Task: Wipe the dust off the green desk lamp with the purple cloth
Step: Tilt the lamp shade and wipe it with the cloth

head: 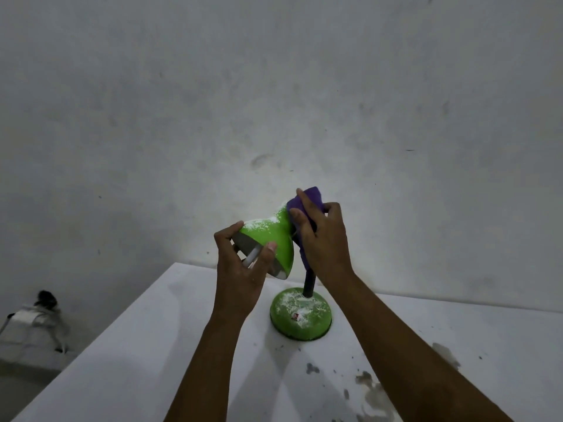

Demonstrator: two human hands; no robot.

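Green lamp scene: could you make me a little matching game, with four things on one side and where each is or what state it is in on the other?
Things:
1. lamp shade
2. lamp base
3. purple cloth
4. lamp neck

States:
A. black, rising from the base
B. held at its rim by the left hand
C. standing on the table, dusted white
D. held by the right hand against the top of the shade

Pairs: 1-B, 2-C, 3-D, 4-A

A bare, plain room is showing: a scuffed grey wall (274,86) at twelve o'clock, a stained white table (152,345) below.
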